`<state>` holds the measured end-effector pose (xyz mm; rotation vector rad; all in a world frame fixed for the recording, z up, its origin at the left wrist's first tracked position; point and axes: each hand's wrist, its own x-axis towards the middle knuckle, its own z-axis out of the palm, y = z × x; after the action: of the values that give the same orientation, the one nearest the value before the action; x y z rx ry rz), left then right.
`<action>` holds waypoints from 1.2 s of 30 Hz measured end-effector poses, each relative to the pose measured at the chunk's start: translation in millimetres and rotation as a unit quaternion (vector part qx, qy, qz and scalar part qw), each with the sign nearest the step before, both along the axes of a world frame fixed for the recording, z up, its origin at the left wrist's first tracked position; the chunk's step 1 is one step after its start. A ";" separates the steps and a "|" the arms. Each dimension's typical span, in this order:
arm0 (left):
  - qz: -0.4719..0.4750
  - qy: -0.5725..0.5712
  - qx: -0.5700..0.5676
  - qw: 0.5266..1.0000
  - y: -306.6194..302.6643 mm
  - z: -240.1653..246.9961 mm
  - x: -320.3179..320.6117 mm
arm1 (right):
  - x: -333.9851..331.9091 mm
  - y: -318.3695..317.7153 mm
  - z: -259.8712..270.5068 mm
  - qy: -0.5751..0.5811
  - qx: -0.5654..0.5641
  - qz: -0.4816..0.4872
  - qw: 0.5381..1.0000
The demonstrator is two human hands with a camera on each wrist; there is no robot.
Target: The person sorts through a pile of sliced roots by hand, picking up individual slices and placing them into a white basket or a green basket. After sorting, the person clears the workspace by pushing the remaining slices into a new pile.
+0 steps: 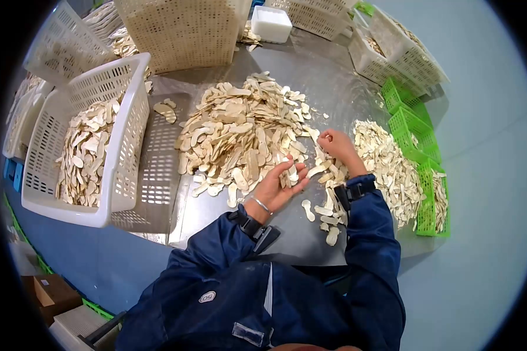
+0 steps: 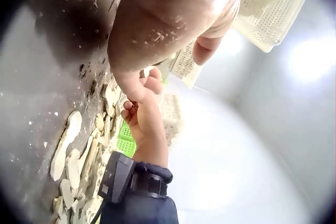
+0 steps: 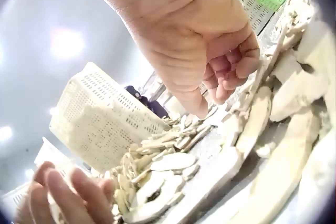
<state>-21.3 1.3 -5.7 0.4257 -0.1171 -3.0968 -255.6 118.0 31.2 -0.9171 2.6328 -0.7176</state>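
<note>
Palm up, the left hand holds a few pale slices between thumb and half-curled fingers, at the near edge of a large heap of slices. To its right, the right hand is over a strip of loose slices, between the large heap and a smaller-piece heap. In the right wrist view the right hand has curled fingers with no slice visible in them; the left hand's fingers show at lower left. The left wrist view shows the left hand closely, its held slices mostly hidden.
At left stands a white basket part-filled with slices. A tall cream basket and a white tub are at the back. Green baskets line the right table edge, with white baskets beyond.
</note>
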 end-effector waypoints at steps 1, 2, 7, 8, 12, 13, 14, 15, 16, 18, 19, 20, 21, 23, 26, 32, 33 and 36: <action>-0.003 0.015 0.003 1.000 -0.6 -4.9 -0.7 | -1.8 -1.6 -8.1 0.049 0.006 0.001 0.999; -0.003 0.024 -0.004 1.000 -1.0 -9.9 -1.4 | -4.7 -2.8 -15.0 0.069 0.031 0.005 0.997; 0.009 0.023 -0.021 0.999 -2.9 -14.4 -2.1 | -13.2 1.4 -20.9 -0.003 0.048 0.015 0.999; 0.009 0.020 -0.022 1.000 -3.0 -17.2 -3.1 | -12.5 4.4 -17.2 -0.054 0.035 0.004 0.998; 0.032 -0.012 -0.009 0.999 -1.0 -0.9 -1.0 | -0.5 10.9 9.2 -0.223 -0.056 0.113 0.967; 0.033 -0.006 -0.002 0.999 -1.5 -0.9 -1.0 | 11.6 8.9 29.1 -0.314 -0.030 0.109 0.943; 0.033 -0.001 0.006 0.999 -1.6 -0.5 -1.1 | 13.4 4.4 29.4 -0.302 -0.045 0.100 0.947; 0.025 0.005 0.014 1.000 -1.3 0.2 -0.9 | 12.6 0.8 27.1 -0.291 -0.061 0.089 0.951; 0.015 0.010 0.021 1.000 -0.9 1.2 -0.3 | 9.1 -0.4 21.0 -0.279 -0.079 0.078 0.954; 0.001 0.016 0.027 1.000 -0.3 0.1 0.0 | 0.7 -5.8 -4.6 -0.035 -0.077 0.088 0.992; -0.002 0.017 0.026 1.000 0.2 -4.4 -0.8 | 0.0 -8.1 -11.5 0.080 -0.063 0.094 0.990; -0.003 0.018 0.026 0.999 -0.1 -7.7 -1.4 | -1.3 -10.8 -17.8 0.194 -0.047 0.099 0.975; -0.001 0.025 0.018 1.000 -1.3 -7.0 -1.4 | 0.0 -14.6 -19.3 0.207 -0.023 0.092 0.974; 0.011 0.012 0.008 1.000 -3.6 -6.8 -1.7 | 0.4 -16.9 -20.3 0.220 0.010 0.089 0.971; 0.032 -0.010 -0.010 0.999 -3.7 -1.8 -0.5 | 6.6 -13.7 -15.9 0.210 0.036 0.065 0.975; 0.045 -0.038 -0.021 0.998 -7.3 0.9 -1.1 | -2.6 9.8 -11.3 0.048 -0.002 0.050 0.998; 0.043 -0.027 -0.018 0.999 -8.9 -0.5 -1.6 | -2.5 11.7 -9.2 0.014 -0.014 0.043 0.999; 0.070 -0.025 -0.020 0.997 -7.5 -1.5 -1.4 | 3.0 12.4 -0.5 -0.099 -0.048 0.028 0.994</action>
<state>-22.7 -6.2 -7.3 0.4873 -0.1442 -2.9426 -252.6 130.4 30.6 -0.8913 2.4091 -0.8810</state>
